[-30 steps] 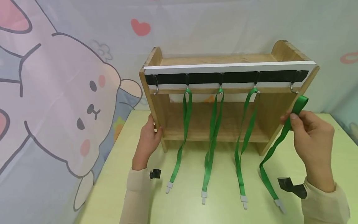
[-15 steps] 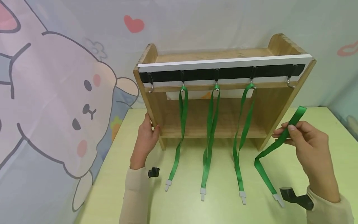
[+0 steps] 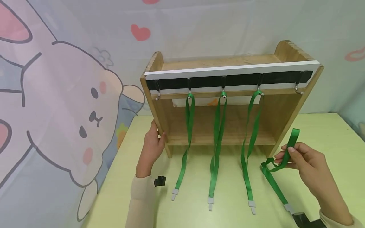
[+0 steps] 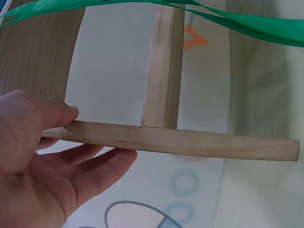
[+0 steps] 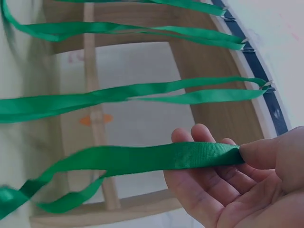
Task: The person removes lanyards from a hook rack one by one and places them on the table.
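My left hand [image 3: 152,144] grips the left side panel of a wooden shelf unit [image 3: 176,123], thumb on one face of its front edge [image 4: 190,142], fingers on the other. Between right thumb and fingers, my right hand [image 3: 309,164] pinches the looped end of a green lanyard [image 5: 142,159], in front of the shelf's lower right corner. Its lower part slants down to a pale clip [image 3: 288,208] near the tabletop. Three more green lanyards hang from the middle hooks: left [image 3: 190,114], centre [image 3: 219,133] and right [image 3: 252,133].
A black strip [image 3: 205,83] on a white board spans the shelf front. Nothing hangs on the far-left hook [image 3: 157,95] or the far-right hook [image 3: 297,90]. The pale yellow-green table [image 3: 114,190] lies beneath, with a printed cartoon cloth [image 3: 65,110] behind and left.
My right hand has moved down and left from beside the shelf's right panel, lowering the lanyard's loop, and the strap now bends into a slack curl. My left hand stays on the side panel.
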`<state>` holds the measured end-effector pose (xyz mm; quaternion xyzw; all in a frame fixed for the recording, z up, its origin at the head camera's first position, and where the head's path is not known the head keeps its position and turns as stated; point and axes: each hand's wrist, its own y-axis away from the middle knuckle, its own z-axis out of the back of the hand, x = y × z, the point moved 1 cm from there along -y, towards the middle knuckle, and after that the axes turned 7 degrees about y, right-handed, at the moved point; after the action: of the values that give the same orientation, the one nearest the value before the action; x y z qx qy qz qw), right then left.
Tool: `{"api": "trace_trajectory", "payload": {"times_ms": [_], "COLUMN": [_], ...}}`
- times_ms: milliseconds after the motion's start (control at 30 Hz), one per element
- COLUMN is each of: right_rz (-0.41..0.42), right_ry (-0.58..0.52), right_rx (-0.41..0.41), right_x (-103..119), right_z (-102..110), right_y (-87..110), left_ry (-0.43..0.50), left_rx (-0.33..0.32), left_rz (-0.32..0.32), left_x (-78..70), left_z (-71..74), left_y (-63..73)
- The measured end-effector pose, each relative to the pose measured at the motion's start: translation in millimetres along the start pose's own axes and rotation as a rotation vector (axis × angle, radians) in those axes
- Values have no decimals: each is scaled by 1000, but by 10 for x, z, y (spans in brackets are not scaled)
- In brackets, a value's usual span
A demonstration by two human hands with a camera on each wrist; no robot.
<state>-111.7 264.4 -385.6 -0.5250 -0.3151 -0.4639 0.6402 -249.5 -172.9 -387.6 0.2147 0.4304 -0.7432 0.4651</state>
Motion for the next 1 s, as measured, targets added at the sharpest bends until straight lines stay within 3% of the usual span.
{"api": "trace_trajectory", "payload": {"times_ms": [200,300,767,1000], "right_rz": [-73,-85,-231,-366], "right_ry": [-70,-97,139,89], "right_rx": [31,67,163,279], "right_x": [-128,-203,-474,-649], "right_z": [3,-25,31,-126], "right_y": [163,233,484,497], "left_ry": [-16,-19,13,-5], "left_rx": [-32,-29,-22,-26], "left_rz": [-60,-56,-38,-20], "left_x": [24,23,23,16], "left_z": [-31,-29,-55,-40], "left_y": [24,19,13,11]}}
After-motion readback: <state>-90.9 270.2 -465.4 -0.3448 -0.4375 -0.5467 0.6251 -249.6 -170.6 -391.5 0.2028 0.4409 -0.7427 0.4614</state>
